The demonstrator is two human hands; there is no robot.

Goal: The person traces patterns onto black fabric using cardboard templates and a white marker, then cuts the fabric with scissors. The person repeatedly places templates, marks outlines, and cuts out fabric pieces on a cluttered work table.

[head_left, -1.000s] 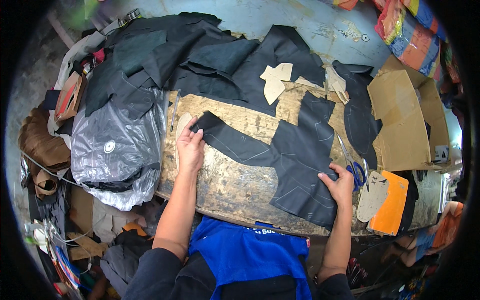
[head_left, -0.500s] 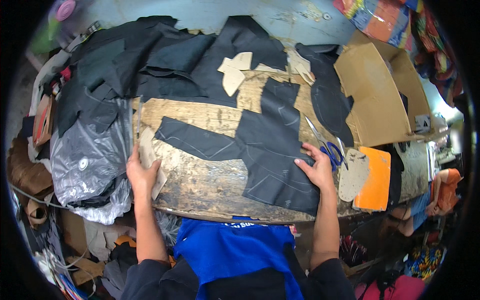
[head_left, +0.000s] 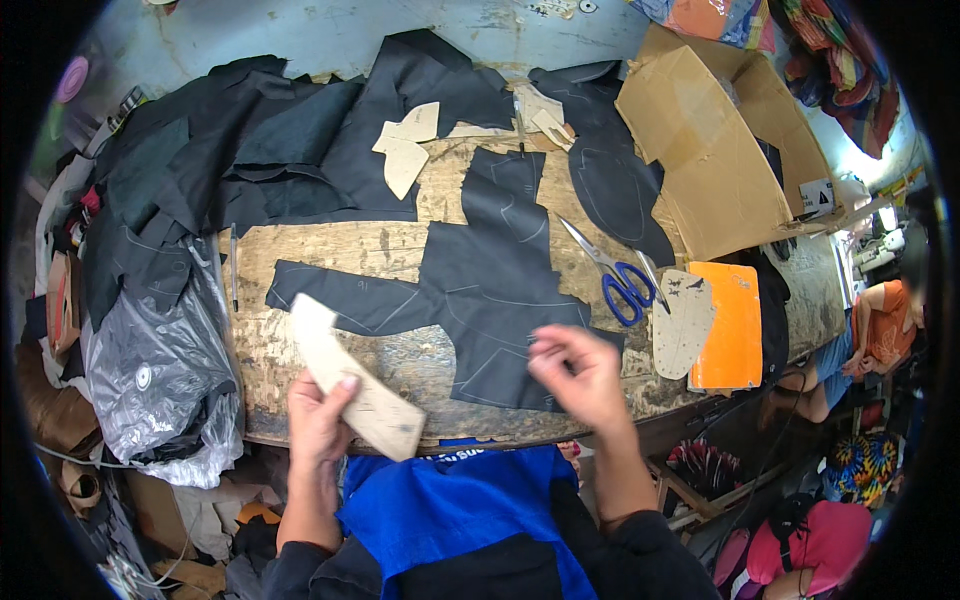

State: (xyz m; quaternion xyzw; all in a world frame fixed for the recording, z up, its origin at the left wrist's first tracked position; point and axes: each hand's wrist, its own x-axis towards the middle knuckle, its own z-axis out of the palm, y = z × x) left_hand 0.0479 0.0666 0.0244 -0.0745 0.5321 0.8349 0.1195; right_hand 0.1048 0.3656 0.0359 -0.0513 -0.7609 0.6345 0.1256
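My left hand (head_left: pixel 318 415) grips a curved beige cardboard pattern piece (head_left: pixel 372 400), thumb on top, at the table's near edge. Over the lower right of a black sheet of material (head_left: pixel 500 300), my right hand (head_left: pixel 578 372) is raised with its fingers curled in; whatever they may hold is hidden. Thin pale outlines are drawn on the black sheet, which lies flat with an arm stretching left. Scissors with blue handles (head_left: pixel 627 293) lie to its right, blades apart. One pen (head_left: pixel 235 268) rests on the wood at the left.
Black pieces (head_left: pixel 290 130) cover the back of the wooden table (head_left: pixel 330 238). Other cardboard patterns (head_left: pixel 405 150) and another pen (head_left: pixel 519 122) lie there. An open cardboard box (head_left: pixel 700 150), an orange board (head_left: pixel 728 330) and a grey template (head_left: pixel 683 325) stand right; a plastic bag (head_left: pixel 150 370) hangs left.
My left hand has picked the cardboard pattern up off the table and brought it inward. The right hand has lifted from the black sheet, its fingers curling. The whole view has shifted.
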